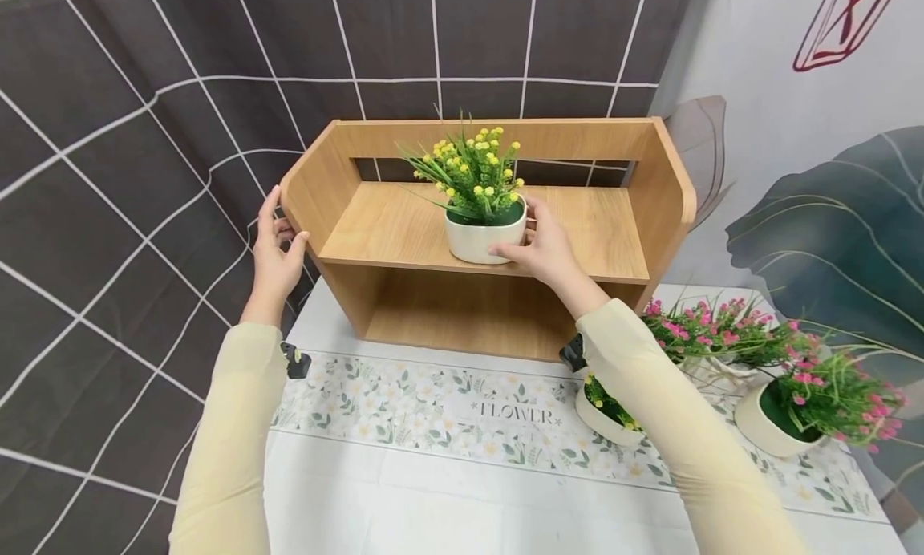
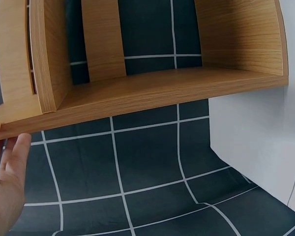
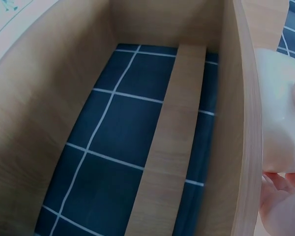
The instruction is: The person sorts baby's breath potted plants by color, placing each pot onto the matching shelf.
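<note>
Her right hand [image 1: 543, 249] curled round a smooth white pot [image 1: 482, 236] of plastic yellow flowers; the left hand [image 1: 276, 250], fingers straight, steadied the woodgrain shelf [image 1: 613, 242].

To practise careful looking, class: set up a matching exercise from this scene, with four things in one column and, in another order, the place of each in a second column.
Things:
1. yellow-flowered pot
2. left hand
3. pink-flowered pot
4. right hand

Places:
A. standing on the tablecloth, right of the wooden shelf
B. on the shelf's upper board
C. against the shelf's left side panel
D. round the side of the white pot on the shelf

Pairs: 1-B, 2-C, 3-A, 4-D
</note>
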### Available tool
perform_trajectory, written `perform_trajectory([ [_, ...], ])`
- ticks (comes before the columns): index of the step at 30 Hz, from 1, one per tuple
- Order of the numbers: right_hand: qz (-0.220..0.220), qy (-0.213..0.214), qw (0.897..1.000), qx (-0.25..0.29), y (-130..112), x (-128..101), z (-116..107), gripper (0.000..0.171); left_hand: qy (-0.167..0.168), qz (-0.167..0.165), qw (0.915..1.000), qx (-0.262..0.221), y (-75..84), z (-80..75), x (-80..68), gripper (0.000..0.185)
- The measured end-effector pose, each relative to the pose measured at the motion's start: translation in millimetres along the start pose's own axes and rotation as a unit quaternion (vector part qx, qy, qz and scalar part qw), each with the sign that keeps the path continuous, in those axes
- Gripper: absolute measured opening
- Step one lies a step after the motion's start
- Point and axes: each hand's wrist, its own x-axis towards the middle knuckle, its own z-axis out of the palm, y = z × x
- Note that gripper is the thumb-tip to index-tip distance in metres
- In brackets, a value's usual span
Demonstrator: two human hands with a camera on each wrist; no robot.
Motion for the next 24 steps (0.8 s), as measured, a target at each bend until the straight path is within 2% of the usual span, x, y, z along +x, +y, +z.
perform_trajectory([
  [18, 0.000, -0.014, 1.000, -0.016, -11.2, 20.0, 35.4, 0.088, 0.004, 0.014, 0.9998, -0.014, -2.1, 2.2, 0.8, 0.071],
  [24, -0.013, -0.016, 1.000, 0.004, -14.8, 26.0, 41.6, 0.086, 0.001, 0.015, 0.9998, -0.010, -1.4, 0.6, 1.7, 0.071],
])
